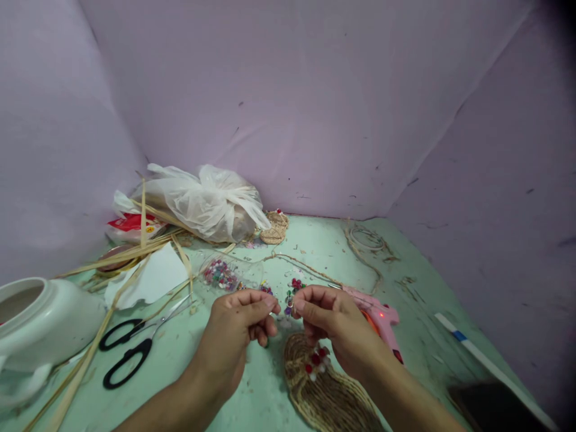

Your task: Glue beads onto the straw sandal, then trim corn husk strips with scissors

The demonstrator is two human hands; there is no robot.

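Note:
My left hand (240,329) and my right hand (335,327) hover close together above a pale green surface (315,240), both with fingers pinched. Between the fingertips sits a small cluster of coloured beads (289,302); I cannot tell which hand grips it. Under my right hand lies a woven straw piece (321,393) carrying red and white beads (316,360). An open clear bag of mixed coloured beads (220,274) lies just beyond my left hand.
Black-handled scissors (128,351) lie at the left, near a white pot (40,327) and loose straw strips (121,255). A pink glue gun (380,321) rests to the right of my right hand. A tied plastic bag (204,204), a small woven disc (274,228) and twine (366,243) sit at the back.

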